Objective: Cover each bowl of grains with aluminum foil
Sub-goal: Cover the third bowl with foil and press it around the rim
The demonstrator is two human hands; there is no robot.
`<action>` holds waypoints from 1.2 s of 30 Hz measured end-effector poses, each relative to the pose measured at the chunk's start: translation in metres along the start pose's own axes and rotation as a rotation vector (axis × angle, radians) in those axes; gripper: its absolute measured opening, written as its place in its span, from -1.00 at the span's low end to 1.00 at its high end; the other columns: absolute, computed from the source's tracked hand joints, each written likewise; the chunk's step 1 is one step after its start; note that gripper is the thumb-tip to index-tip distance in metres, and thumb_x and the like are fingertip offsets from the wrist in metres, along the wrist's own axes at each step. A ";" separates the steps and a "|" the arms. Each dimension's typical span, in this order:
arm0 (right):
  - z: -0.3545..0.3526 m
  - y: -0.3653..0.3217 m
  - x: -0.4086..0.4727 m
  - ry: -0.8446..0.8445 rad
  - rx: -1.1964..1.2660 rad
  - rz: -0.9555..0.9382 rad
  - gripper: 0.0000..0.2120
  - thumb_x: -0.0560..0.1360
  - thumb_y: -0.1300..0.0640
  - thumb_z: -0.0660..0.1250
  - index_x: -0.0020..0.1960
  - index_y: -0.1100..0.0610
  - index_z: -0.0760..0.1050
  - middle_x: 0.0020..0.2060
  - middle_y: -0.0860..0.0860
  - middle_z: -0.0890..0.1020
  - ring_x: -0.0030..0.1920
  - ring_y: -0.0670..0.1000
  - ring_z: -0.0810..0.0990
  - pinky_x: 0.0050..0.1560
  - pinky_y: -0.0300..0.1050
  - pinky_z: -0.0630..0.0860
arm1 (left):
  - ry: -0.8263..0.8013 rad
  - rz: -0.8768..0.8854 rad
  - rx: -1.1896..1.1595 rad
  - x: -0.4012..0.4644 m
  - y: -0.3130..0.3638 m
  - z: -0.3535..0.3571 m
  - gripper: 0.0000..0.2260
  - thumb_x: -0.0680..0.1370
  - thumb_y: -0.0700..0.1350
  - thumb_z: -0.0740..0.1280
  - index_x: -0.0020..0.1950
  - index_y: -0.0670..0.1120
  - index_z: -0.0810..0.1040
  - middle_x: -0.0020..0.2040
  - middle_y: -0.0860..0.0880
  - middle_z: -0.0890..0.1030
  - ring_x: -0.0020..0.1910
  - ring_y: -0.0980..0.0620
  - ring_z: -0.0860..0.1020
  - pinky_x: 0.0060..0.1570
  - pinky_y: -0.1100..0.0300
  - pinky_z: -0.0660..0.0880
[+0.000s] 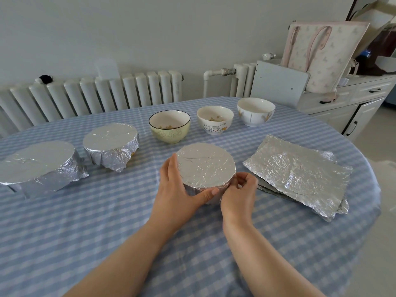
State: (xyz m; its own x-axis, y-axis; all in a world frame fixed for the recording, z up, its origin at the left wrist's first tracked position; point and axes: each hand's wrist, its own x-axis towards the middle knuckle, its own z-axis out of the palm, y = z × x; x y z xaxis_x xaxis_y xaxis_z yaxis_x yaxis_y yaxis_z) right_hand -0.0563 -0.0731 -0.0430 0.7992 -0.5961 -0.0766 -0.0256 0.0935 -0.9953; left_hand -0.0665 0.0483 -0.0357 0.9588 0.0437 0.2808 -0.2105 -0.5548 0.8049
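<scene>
- Three foil-covered bowls stand on the table (107,232): one (205,166) between both hands, two (110,142) left of them.
- Three open bowls (169,125) stand beyond the hands.
- The left hand (177,187) cups the near bowl's side; the right hand (240,191) pinches its foil edge.
- A foil sheet stack (300,172) lies right of the right hand, near the table edge.

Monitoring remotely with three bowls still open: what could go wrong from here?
1. The left hand and right hand are crimping foil on the near bowl; hard pinching might tear it.
2. The yellow bowl sits just behind; a sleeve or sheet might knock it.
3. The foil sheets lie near the table's edge and may slide off.
</scene>
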 end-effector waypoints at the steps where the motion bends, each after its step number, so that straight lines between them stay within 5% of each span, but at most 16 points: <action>1: -0.001 -0.001 0.000 -0.015 0.022 0.014 -0.71 0.54 0.37 0.12 -0.03 -0.03 0.35 -0.05 0.04 0.58 -0.05 0.07 0.60 -0.01 0.04 0.56 | -0.003 0.000 -0.003 0.000 0.001 0.000 0.20 0.10 0.47 0.36 0.57 -0.02 -0.03 0.50 0.06 0.08 0.48 0.11 0.17 0.32 0.25 0.18; 5: -0.009 -0.008 0.000 -0.066 0.290 0.133 -0.58 0.49 0.50 0.03 0.14 0.05 0.34 0.00 0.02 0.55 -0.10 -0.02 0.56 -0.15 -0.16 0.50 | -0.029 0.006 -0.050 0.000 0.000 -0.002 0.19 0.13 0.46 0.39 0.58 0.00 -0.08 0.50 0.07 0.07 0.49 0.15 0.11 0.36 0.27 0.13; 9: -0.021 -0.013 0.005 -0.114 0.495 0.326 -0.71 0.60 0.39 0.04 0.23 0.11 0.32 -0.02 0.10 0.58 -0.10 0.05 0.60 -0.13 -0.11 0.54 | -0.085 0.016 -0.086 0.000 -0.006 -0.008 0.15 0.18 0.48 0.35 0.58 0.03 -0.10 0.50 0.10 0.07 0.49 0.18 0.10 0.44 0.20 0.14; 12: -0.032 -0.021 0.010 -0.282 0.435 0.438 -0.87 0.66 0.13 0.14 0.15 0.15 0.38 -0.12 0.12 0.61 -0.14 0.04 0.62 -0.18 -0.10 0.53 | -0.094 -0.037 -0.172 0.003 -0.007 -0.013 0.05 0.27 0.50 0.22 0.59 0.03 -0.09 0.45 0.17 0.10 0.46 0.22 0.13 0.39 0.23 0.16; 17: -0.048 -0.029 0.023 -0.597 0.245 0.509 -0.62 0.50 -0.10 0.34 0.14 0.17 0.50 -0.20 0.09 0.71 -0.15 0.06 0.69 -0.05 -0.05 0.60 | -0.039 -0.265 -0.422 0.012 -0.012 -0.019 -0.20 0.41 0.36 0.10 0.58 0.05 0.04 0.46 0.13 0.26 0.40 0.07 0.35 0.36 0.15 0.30; 23: -0.051 -0.033 0.037 -0.709 0.202 0.577 -0.55 0.34 -0.06 0.41 0.09 0.22 0.50 -0.19 0.14 0.65 -0.25 0.10 0.69 -0.25 -0.06 0.65 | -0.066 -0.500 -0.699 0.024 -0.024 -0.031 -0.62 0.66 0.06 0.17 0.44 -0.03 0.28 0.30 -0.04 0.53 -0.14 -0.06 0.68 -0.08 0.05 0.59; 28: -0.052 -0.030 0.046 -0.757 0.193 0.569 -0.54 0.32 -0.04 0.43 0.12 0.20 0.52 -0.14 0.15 0.64 -0.16 0.15 0.67 -0.09 0.01 0.66 | -0.133 -0.595 -0.868 0.027 -0.033 -0.039 -0.45 0.59 -0.03 0.31 0.53 -0.10 0.21 0.27 -0.17 0.55 -0.11 -0.17 0.67 -0.20 0.04 0.61; 33: -0.054 -0.028 0.051 -0.798 0.187 0.555 -0.62 0.38 -0.02 0.41 0.08 0.20 0.54 -0.20 0.13 0.67 -0.20 0.13 0.68 -0.05 0.02 0.66 | -0.197 -0.597 -0.882 0.029 -0.038 -0.041 -0.06 0.28 0.00 0.55 0.54 -0.18 0.17 0.25 -0.23 0.57 -0.04 -0.19 0.66 -0.10 0.03 0.60; 36: -0.053 -0.028 0.052 -0.813 0.191 0.541 -0.66 0.37 0.00 0.41 0.04 0.19 0.56 -0.22 0.13 0.66 -0.20 0.13 0.68 -0.02 0.04 0.65 | -0.255 -0.611 -0.888 0.030 -0.040 -0.044 -0.04 0.25 0.02 0.56 0.54 -0.16 0.18 0.19 -0.23 0.60 0.00 -0.19 0.65 -0.06 0.03 0.59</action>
State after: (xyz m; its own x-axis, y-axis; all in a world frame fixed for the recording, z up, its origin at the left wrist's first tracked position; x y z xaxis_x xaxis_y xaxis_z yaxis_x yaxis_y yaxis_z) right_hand -0.0457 -0.1490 -0.0224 0.8785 0.2859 -0.3826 -0.4686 0.3606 -0.8065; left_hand -0.0373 0.1083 -0.0363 0.9376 -0.1221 -0.3256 0.3475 0.2996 0.8885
